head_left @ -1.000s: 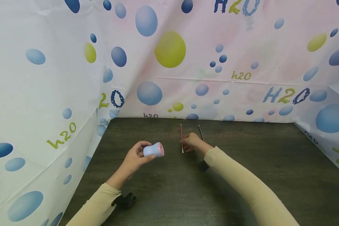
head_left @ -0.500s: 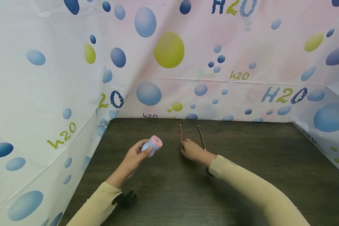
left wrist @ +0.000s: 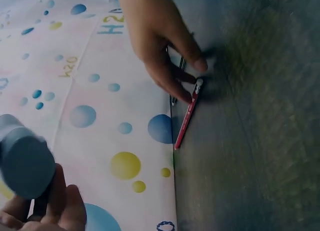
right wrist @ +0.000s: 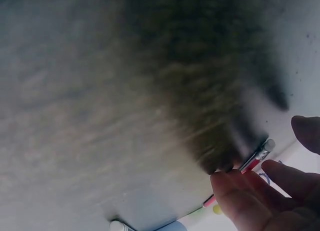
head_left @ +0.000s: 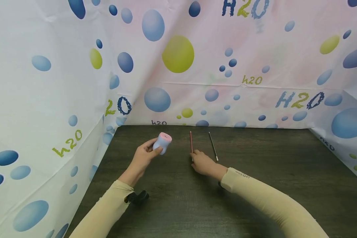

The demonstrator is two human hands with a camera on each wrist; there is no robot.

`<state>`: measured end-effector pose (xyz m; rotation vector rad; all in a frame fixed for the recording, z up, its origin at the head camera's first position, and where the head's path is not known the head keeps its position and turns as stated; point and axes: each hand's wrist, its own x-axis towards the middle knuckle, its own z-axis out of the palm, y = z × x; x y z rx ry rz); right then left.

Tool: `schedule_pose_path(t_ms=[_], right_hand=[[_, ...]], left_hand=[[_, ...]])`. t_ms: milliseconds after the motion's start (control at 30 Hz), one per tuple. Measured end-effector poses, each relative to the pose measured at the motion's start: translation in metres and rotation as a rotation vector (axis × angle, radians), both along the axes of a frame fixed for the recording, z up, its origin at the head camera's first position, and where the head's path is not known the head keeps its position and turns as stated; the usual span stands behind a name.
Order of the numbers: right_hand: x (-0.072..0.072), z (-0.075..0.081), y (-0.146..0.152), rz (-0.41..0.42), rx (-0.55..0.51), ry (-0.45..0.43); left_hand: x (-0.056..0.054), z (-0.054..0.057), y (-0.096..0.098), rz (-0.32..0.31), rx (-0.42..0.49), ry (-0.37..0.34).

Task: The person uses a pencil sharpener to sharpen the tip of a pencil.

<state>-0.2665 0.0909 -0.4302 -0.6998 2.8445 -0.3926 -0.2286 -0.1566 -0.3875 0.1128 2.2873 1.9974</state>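
My left hand (head_left: 140,159) holds a light blue pencil sharpener (head_left: 160,145) above the table, its pink end with a small dark hole turned up. The thumb lies across its near side. To its right, my right hand (head_left: 204,164) reaches down to a red pencil (head_left: 191,140) lying on the table. Its fingertips (right wrist: 222,183) touch the red pencil near the white eraser end, while the thumb stands apart, as the right wrist view shows. A dark pencil (head_left: 213,147) with a white end lies farther right, roughly parallel.
The dark wooden table (head_left: 256,152) meets a white back curtain (head_left: 214,43) printed with blue and green bubbles. The same printed sheet (head_left: 23,86) closes off the left side. Black wrist straps hang below both sleeves (head_left: 107,205).
The left hand has moved slightly up and tipped the sharpener from sideways to pink end up. My right hand has slid toward me along the red pencil, uncovering the dark pencil.
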Motion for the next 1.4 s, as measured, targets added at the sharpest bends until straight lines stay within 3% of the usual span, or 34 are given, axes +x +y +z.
schedule_pose_path(t_ms=[167, 367, 633, 833, 1067, 1400], right_hand=[[0.0, -0.003, 0.0, 0.009, 0.021, -0.01], [0.001, -0.005, 0.0, 0.014, 0.034, 0.019], [0.003, -0.008, 0.0, 0.009, 0.045, 0.05], [0.004, -0.007, 0.0, 0.012, 0.04, 0.062], [0.007, -0.005, 0.0, 0.005, 0.036, 0.056], [0.006, -0.007, 0.001, -0.001, 0.037, 0.043]], left_hand=[[-0.02, 0.002, 0.005, 0.028, -0.026, -0.024], [-0.041, 0.001, 0.013, 0.038, -0.066, -0.002], [-0.063, -0.007, 0.02, 0.098, -0.128, -0.024], [-0.075, -0.013, 0.018, 0.13, -0.154, -0.077], [-0.088, -0.023, 0.016, 0.126, -0.195, -0.097], [-0.097, -0.036, 0.015, 0.141, -0.224, -0.127]])
